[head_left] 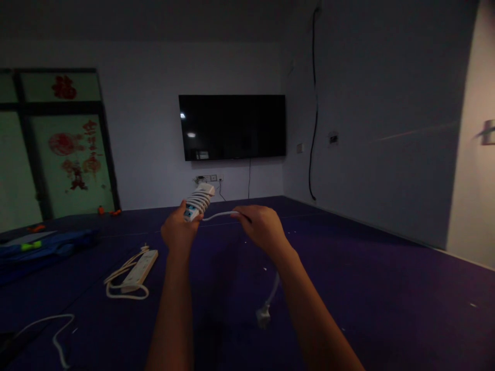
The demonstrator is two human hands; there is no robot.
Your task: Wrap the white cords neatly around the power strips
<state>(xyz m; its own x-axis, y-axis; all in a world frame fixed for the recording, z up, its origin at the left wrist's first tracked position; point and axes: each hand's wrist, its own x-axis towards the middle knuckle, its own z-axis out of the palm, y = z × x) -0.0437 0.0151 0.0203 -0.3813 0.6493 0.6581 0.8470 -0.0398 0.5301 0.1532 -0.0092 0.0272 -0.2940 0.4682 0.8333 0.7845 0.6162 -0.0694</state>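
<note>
My left hand (178, 230) is closed round the lower end of a white power strip (199, 201), which has several turns of its white cord wound about it. My right hand (260, 225) pinches the free part of that cord (220, 215) just to the right of the strip. The cord runs on below my right forearm and ends in a white plug (263, 315) that hangs near the floor.
A second white power strip (139, 268) with a loosely looped cord lies on the dark purple floor at the left. Another white cord (58, 330) lies at the lower left. A blue bag (42, 250) sits by the left wall. A black TV (232, 127) hangs ahead.
</note>
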